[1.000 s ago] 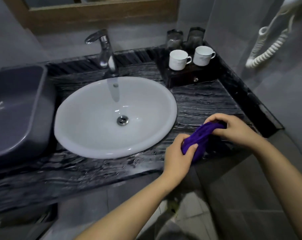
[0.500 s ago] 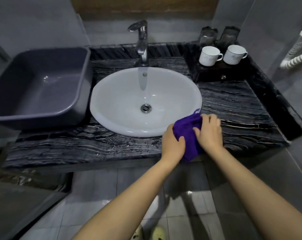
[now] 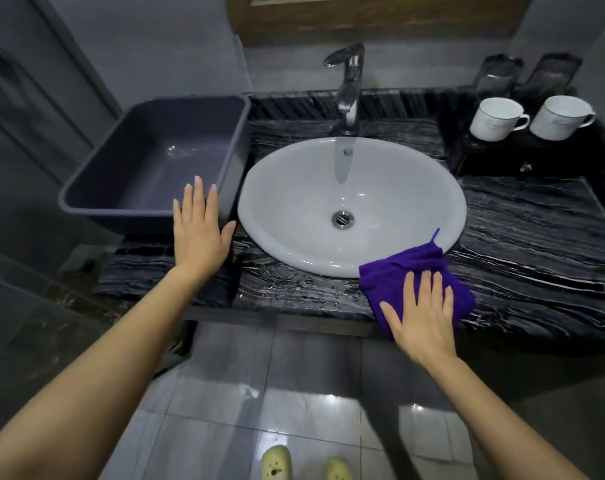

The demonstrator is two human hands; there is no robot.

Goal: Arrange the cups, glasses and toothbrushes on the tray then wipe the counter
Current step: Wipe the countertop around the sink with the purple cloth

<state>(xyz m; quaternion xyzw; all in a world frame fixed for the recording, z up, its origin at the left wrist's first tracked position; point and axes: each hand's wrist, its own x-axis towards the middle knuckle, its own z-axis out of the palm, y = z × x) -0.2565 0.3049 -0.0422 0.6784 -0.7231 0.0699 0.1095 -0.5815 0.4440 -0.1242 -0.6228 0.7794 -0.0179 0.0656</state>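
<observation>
Purple microfibre cloth [image 3: 406, 277] lies folded on the black veined marble counter [image 3: 536, 258], just in front of the white oval basin [image 3: 294, 202] at its right-hand near edge, one corner lapping up against the basin rim. I see my right hand [image 3: 424, 317] pressed flat on top of that cloth, fingers [image 3: 429, 289] straight and slightly spread, palm down, gripping nothing. My left hand [image 3: 199, 233] sits to the left of the basin, equally flat and splayed, its fingertips overlapping the near right corner of the grey plastic tub [image 3: 148, 161]; whether it touches the tub or hovers over it I cannot tell. It holds nothing. Behind the basin stands the chrome tap [image 3: 348, 84]. Off to the basin's back right, a dark wooden tray [image 3: 495, 157] carries two white cups [image 3: 498, 119], side by side with handles to the right, and behind them two clear glasses [image 3: 498, 74], blurred. I cannot make out any toothbrushes. Water droplets speckle the counter just in front of the basin. Below the counter edge, grey floor tiles [image 3: 294, 393] and the tips of pale green slippers [image 3: 277, 464] show
</observation>
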